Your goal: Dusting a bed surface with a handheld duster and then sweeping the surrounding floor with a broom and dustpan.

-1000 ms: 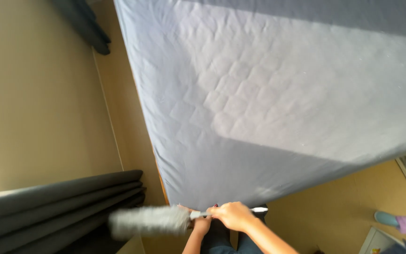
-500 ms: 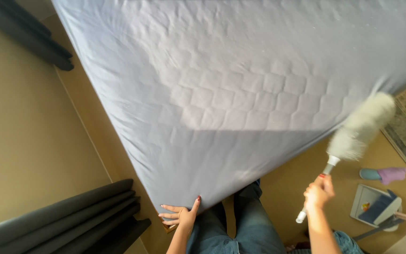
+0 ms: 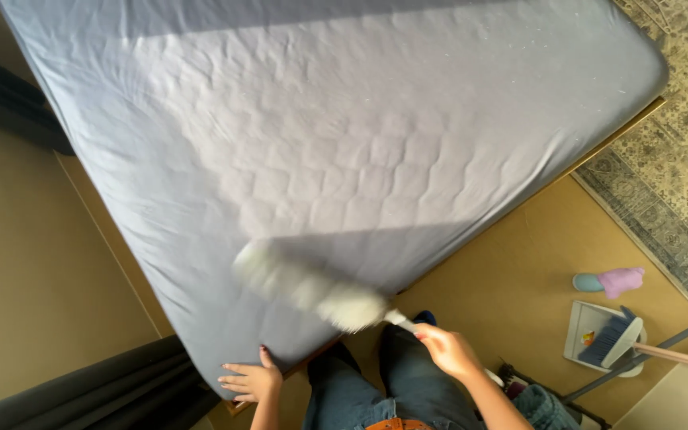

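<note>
A mattress (image 3: 344, 135) covered in a pale grey-blue quilted sheet fills most of the view. My right hand (image 3: 449, 351) is closed around the handle of a fluffy white duster (image 3: 312, 288), whose blurred head lies across the near part of the sheet. My left hand (image 3: 252, 380) rests flat with fingers spread on the mattress's near corner. My legs in blue jeans (image 3: 408, 394) stand at the bed's edge.
Dark curtains (image 3: 97, 398) hang at the lower left beside a beige wall (image 3: 25, 271). On the tan floor to the right lie a patterned rug (image 3: 670, 151), a purple and teal slipper (image 3: 611, 281), and a white dustpan with brush (image 3: 603, 334) on a long handle.
The duster swung from the left corner out to the right over the floor, then back onto the sheet. My left hand let go of it and settled on the mattress corner.
</note>
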